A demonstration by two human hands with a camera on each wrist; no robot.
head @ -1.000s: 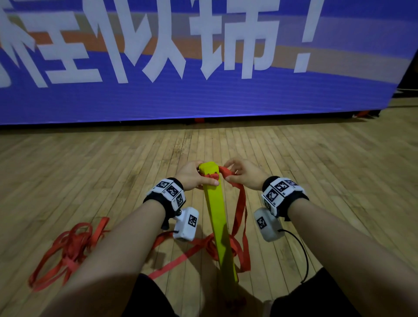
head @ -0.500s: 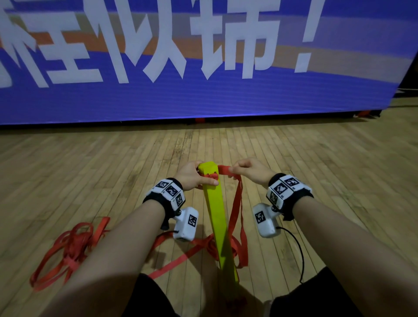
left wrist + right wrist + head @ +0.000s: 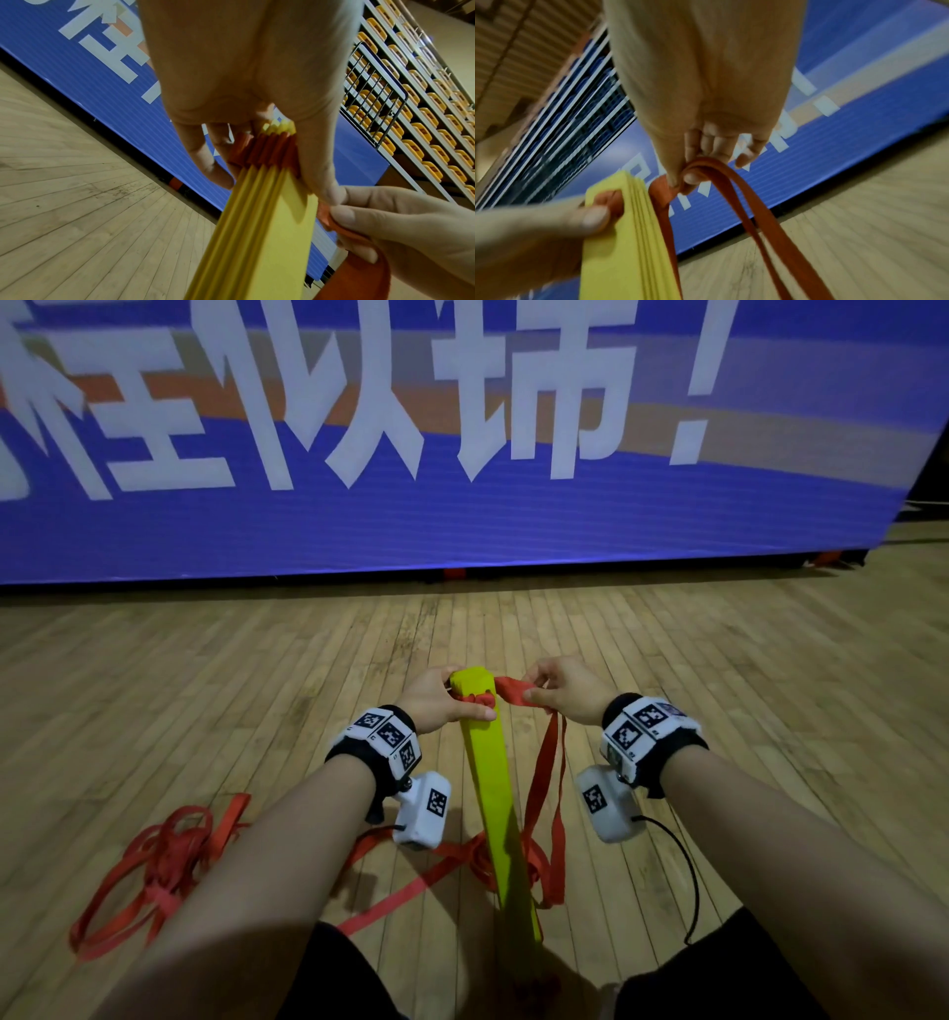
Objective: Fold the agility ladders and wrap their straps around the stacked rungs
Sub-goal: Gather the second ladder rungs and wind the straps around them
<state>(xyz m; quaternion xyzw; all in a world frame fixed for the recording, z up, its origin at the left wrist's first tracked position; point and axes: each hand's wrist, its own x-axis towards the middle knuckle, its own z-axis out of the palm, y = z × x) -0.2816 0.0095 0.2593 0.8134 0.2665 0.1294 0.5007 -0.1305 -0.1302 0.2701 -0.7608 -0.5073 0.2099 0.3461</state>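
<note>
Left hand [image 3: 436,701] grips top of stacked yellow rungs [image 3: 488,778], thumb across. Right hand [image 3: 565,693] pinches red strap [image 3: 511,693] just beside.

yellow stacked rungs [image 3: 490,793] stand tilted on end, red strap [image 3: 544,778] looping off their top.

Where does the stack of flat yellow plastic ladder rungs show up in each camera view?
Head: stack of flat yellow plastic ladder rungs, centre, running away from the camera between both wrists.
Left wrist: lower centre, rung edges showing, left hand gripping its top.
Right wrist: lower left, beside the red strap.
Shared landmark: blue banner with white lettering.
</note>
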